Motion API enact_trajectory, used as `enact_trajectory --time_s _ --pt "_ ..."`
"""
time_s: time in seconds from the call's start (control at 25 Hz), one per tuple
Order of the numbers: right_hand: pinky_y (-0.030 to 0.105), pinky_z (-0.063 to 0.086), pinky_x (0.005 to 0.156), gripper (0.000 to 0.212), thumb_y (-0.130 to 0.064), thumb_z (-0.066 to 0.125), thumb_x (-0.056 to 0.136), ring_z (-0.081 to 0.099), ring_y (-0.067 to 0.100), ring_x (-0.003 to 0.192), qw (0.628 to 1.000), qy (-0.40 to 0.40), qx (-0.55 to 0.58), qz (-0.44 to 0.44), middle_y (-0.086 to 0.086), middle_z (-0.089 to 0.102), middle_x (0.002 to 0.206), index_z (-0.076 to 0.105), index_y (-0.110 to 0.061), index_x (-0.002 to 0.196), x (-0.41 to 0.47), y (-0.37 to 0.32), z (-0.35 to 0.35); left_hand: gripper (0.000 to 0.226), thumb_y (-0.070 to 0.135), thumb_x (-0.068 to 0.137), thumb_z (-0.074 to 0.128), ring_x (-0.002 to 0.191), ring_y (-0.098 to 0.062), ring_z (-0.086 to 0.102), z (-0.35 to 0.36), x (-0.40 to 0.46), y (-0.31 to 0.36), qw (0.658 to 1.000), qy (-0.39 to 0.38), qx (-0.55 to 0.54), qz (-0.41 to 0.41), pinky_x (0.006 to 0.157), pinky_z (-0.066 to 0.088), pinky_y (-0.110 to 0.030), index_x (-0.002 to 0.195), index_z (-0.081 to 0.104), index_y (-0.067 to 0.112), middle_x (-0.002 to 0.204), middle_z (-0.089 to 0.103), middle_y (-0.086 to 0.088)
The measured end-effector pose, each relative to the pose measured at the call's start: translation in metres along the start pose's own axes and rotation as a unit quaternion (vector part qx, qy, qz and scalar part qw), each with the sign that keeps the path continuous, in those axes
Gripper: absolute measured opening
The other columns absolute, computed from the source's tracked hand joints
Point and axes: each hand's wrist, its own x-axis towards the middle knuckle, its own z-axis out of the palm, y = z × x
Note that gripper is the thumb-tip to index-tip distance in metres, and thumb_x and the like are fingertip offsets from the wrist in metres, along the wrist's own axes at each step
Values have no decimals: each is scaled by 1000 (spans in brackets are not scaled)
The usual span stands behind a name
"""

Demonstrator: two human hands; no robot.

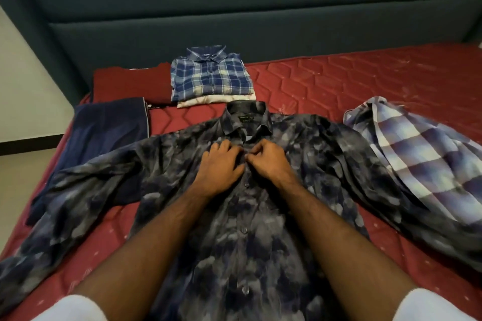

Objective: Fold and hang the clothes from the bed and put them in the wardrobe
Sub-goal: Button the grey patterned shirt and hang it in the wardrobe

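Buttoning up by the look of it: the bed [339, 81] carries the dark patterned shirt [234, 229] spread flat, collar far, placket running near-to-far between both hands. Left hand [221, 164] presses flat, fingers spread; right hand [268, 159] fingers pinch the placket just below the collar.

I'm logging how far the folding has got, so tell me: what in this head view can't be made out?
- Button being worked: hidden under the right hand and left hand on the dark patterned shirt.
- Collar label: text too small to read.
- Cream garment: mostly covered by the folded plaid shirt.
- Shirt hem: cut off by the bottom edge.
- Wardrobe: not in view.
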Motion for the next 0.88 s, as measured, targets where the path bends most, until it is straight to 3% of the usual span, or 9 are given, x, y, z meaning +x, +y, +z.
enact_trajectory --time_s 0.16,0.24,0.36,0.44,0.52,0.68,0.8,0.88 --pt "35 44 73 59 -67 66 81 65 31 102 991 28 -131 6 7 69 106 59 -15 107 10 -6 10 27 28 87 69 107 -26 54 17 19 -9 981 45 -168 -87 86 44 -42 109 60 17 111 57 -6" --pt "37 46 76 69 -76 61 80 65 33 104 984 26 -177 12 10 68 109 60 -13 110 15 -14 10 19 21 83 74 101 -24 57 19 26 -11 972 42 -205 -106 83 46 -40 96 60 22 102 60 -4" --pt "37 55 77 37 -48 70 84 68 28 94 989 -10 -148 29 6 69 96 65 -13 96 20 -15 3 18 20 82 81 93 -17 60 15 29 -13 955 15 -272 -115 82 49 -35 84 64 23 92 65 1" --pt "42 60 79 19 -31 67 86 70 28 85 995 -21 -81 50 7 72 85 65 -13 84 20 -11 -4 5 18 92 72 95 -15 64 11 30 -16 936 8 -328 -132 88 51 -35 88 69 16 95 71 0" --pt "47 61 79 18 -25 61 89 72 32 82 996 -13 24 85 11 73 82 62 -11 79 17 -7 -9 12 10 98 60 100 -17 64 7 27 -14 927 10 -349 -140 92 50 -34 91 69 12 99 71 1" --pt "51 58 86 20 -27 55 94 68 23 70 978 13 173 119 6 70 71 59 -15 79 7 1 -8 7 5 91 66 88 -17 59 8 23 -9 951 43 -279 -124 87 50 -38 88 68 12 80 58 12" --pt "40 57 75 29 -43 72 86 69 20 76 992 11 96 76 2 73 78 62 -17 79 5 -1 -3 3 9 89 71 79 -14 61 10 28 -9 945 41 -293 -141 87 51 -35 86 70 10 75 62 8" --pt "34 56 73 18 -33 75 82 66 16 77 998 20 23 60 -5 70 78 65 -18 80 8 1 -1 9 16 85 79 74 -11 61 7 31 -7 939 24 -307 -153 72 49 -26 86 72 10 77 66 2"
